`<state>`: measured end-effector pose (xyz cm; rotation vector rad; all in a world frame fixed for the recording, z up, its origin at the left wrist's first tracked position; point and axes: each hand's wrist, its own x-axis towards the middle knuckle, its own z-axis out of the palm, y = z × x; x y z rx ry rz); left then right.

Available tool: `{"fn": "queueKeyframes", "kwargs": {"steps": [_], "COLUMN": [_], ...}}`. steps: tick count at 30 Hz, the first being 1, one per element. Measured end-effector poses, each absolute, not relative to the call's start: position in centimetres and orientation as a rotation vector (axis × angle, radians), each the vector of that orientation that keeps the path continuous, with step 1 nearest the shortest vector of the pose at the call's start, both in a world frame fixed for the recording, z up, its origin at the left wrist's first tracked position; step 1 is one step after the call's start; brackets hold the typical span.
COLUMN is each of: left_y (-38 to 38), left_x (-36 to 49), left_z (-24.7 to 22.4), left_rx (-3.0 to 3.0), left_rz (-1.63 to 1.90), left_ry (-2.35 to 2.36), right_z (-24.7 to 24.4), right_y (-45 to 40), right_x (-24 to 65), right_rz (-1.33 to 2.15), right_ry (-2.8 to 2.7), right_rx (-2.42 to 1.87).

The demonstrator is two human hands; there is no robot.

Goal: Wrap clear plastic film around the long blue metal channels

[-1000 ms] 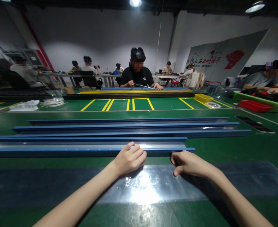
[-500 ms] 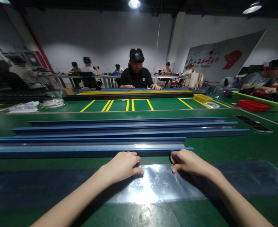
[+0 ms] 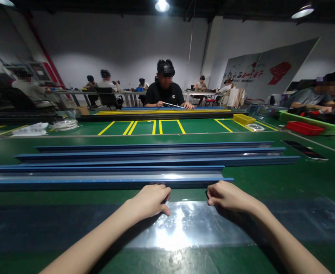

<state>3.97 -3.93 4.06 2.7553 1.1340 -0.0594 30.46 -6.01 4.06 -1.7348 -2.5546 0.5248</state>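
A long clear plastic sheet (image 3: 196,224) lies across the green table in front of me, shining brightly in its middle. At its far edge my left hand (image 3: 153,199) has curled fingers, with the thumb held apart from them and no grip on the sheet visible. My right hand (image 3: 227,195) is closed at the same edge, thumb and fingertips together in a pinch; the fingertips are partly hidden. Just beyond both hands lies a blue-edged channel profile (image 3: 104,182), running off to the left.
More blue-edged profiles (image 3: 156,155) lie parallel farther back. A phone (image 3: 304,149) rests at the right, near a red tray (image 3: 304,128) and a yellow tray (image 3: 243,119). Across the table a person in black (image 3: 164,91) holds a thin white strip; a coil (image 3: 65,125) sits left.
My left thumb has drawn back a little from the sheet and points lower. The right hand has shifted slightly to the right. Across the table, the person has raised a thin white strip.
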Motion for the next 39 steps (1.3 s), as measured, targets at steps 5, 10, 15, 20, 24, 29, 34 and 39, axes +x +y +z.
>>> {"fn": "queueKeyframes", "kwargs": {"steps": [5,10,15,20,24,29,34,39], "left_y": [-4.2,-4.4,-4.3,-3.4,-2.2,-1.1,-0.1,0.9], "left_x": [4.2,4.5,4.3,3.0,0.6,-2.1,-3.7,-5.9], "left_z": [4.4,5.1,5.0,6.7,8.6,9.6,10.2,10.1], "left_rx": [2.794,2.755,2.722,2.533,2.231,2.079,2.106,2.083], "left_rz": [-0.087,-0.127,-0.053,0.046,-0.018,-0.139,-0.150,-0.151], "left_ry": [1.193,1.271,1.297,1.196,1.140,1.134,1.195,1.210], "right_z": [4.0,4.4,4.7,4.8,4.7,4.3,4.1,3.9], "right_y": [-5.7,-5.6,-5.9,-5.9,-5.8,-5.5,-5.1,-4.7], "right_x": [30.2,30.1,30.1,30.4,30.9,31.9,32.6,33.1], "right_rz": [0.477,0.458,0.358,0.253,0.067,-0.357,-0.571,-0.575], "right_ry": [-2.494,-2.453,-2.413,-2.369,-2.303,-2.047,-1.753,-1.551], "right_rx": [-1.767,-1.775,-1.765,-1.723,-1.746,-1.892,-2.048,-2.186]}}
